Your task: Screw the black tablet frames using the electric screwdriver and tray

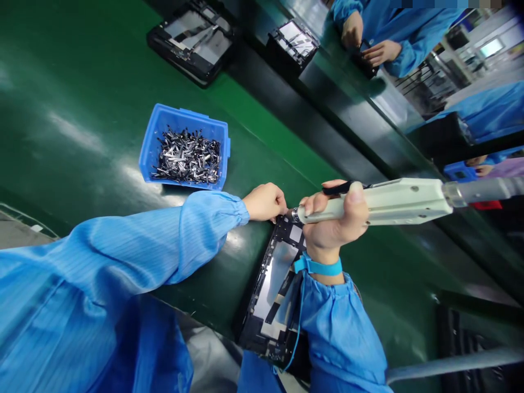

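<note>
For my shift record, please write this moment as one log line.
right hand: holds pale handheld tool, tip at device's far end | left hand: beside tip | blue bin: small parts inside

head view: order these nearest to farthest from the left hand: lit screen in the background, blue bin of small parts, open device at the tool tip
From the left hand:
1. open device, its upper end right by the fingertips
2. blue bin, off to the left
3. lit screen, far back at upper right
</note>
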Demonstrator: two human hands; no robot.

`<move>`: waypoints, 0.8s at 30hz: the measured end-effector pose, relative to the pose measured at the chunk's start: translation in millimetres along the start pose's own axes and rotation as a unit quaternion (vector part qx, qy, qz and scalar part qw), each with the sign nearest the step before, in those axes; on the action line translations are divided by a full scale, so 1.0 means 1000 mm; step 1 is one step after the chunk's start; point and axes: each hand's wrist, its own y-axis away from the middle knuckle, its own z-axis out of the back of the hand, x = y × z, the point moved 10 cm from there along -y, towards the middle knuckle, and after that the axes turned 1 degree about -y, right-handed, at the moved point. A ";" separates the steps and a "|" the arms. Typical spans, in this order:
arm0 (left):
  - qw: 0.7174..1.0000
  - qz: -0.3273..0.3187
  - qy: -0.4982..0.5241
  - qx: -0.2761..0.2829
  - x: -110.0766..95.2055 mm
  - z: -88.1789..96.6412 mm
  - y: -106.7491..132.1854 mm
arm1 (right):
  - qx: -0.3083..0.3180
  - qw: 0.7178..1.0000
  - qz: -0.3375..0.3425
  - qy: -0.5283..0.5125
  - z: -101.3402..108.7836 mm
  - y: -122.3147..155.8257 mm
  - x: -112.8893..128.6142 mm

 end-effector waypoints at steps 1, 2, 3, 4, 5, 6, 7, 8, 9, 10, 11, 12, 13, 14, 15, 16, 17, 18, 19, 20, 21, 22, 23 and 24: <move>1.000 0.000 -0.001 0.001 0.000 0.000 0.000 | -0.001 1.000 0.000 -0.001 0.000 0.000 -0.001; 1.000 0.000 -0.002 0.002 0.000 0.000 0.000 | -0.003 1.000 -0.002 -0.003 0.001 -0.001 -0.003; 1.000 0.000 -0.003 0.002 0.000 0.000 0.000 | -0.004 1.000 -0.005 -0.007 0.001 -0.001 -0.004; 1.000 0.000 -0.003 0.002 0.000 0.001 0.000 | -0.002 1.000 -0.008 -0.009 0.000 -0.002 -0.006; 1.000 0.000 -0.002 0.002 0.001 0.001 0.000 | 0.001 1.000 -0.011 -0.010 -0.001 -0.002 -0.007; 1.000 -0.001 0.001 0.001 0.001 0.000 0.001 | 0.004 1.000 -0.012 -0.010 -0.003 -0.002 -0.007; 1.000 0.000 0.007 0.000 0.001 0.000 0.001 | 0.006 1.000 -0.011 -0.010 -0.004 -0.002 -0.007; 1.000 0.001 0.014 -0.002 0.002 -0.001 0.001 | 0.008 1.000 -0.007 -0.010 -0.005 -0.002 -0.007; 1.000 0.003 0.020 -0.005 0.002 -0.001 0.001 | 0.007 1.000 -0.003 -0.011 -0.006 -0.002 -0.006; 1.000 0.007 0.024 -0.007 0.003 -0.001 0.001 | 0.005 1.000 -0.002 -0.012 -0.006 -0.001 -0.007; 1.000 0.011 0.024 -0.010 0.004 -0.001 0.000 | 0.004 1.000 -0.004 -0.013 -0.006 0.000 -0.008; 1.000 0.015 0.020 -0.012 0.005 -0.001 -0.001 | 0.002 1.000 -0.010 -0.014 -0.005 0.000 -0.010; 1.000 0.019 0.013 -0.015 0.006 0.001 -0.001 | 0.001 1.000 -0.018 -0.016 -0.005 0.001 -0.012; 1.000 0.023 0.003 -0.018 0.007 0.003 -0.001 | 0.000 0.999 -0.030 -0.018 -0.004 0.002 -0.015; 0.999 0.026 -0.011 -0.023 0.007 0.006 0.002 | -0.003 0.999 -0.042 -0.023 -0.003 0.002 -0.018; 0.999 0.027 -0.029 -0.030 0.005 0.009 0.006 | -0.008 0.998 -0.051 -0.029 -0.001 0.002 -0.018; 0.998 0.024 -0.052 -0.038 0.003 0.012 0.014 | -0.017 0.998 -0.054 -0.038 0.002 0.001 -0.016; 0.996 0.017 -0.079 -0.048 -0.002 0.013 0.025 | -0.028 0.997 -0.052 -0.047 0.006 0.000 -0.010; 0.991 0.008 -0.118 -0.058 -0.006 0.011 0.038 | -0.041 0.997 -0.044 -0.057 0.011 0.000 -0.002; 0.985 -0.005 -0.161 -0.066 -0.011 0.007 0.053 | -0.056 0.996 -0.030 -0.067 0.018 0.000 0.009; 0.974 -0.012 -0.214 -0.073 -0.012 0.000 0.069 | -0.068 0.995 -0.014 -0.076 0.024 0.001 0.021; 0.948 -0.004 -0.309 -0.082 -0.009 -0.007 0.083 | -0.078 0.993 -0.002 -0.083 0.031 0.003 0.033; 0.921 0.003 -0.381 -0.085 -0.004 -0.014 0.096 | -0.082 0.993 0.005 -0.087 0.038 0.007 0.044; 0.899 0.009 -0.430 -0.082 0.002 -0.021 0.105 | -0.080 0.993 0.007 -0.086 0.045 0.012 0.052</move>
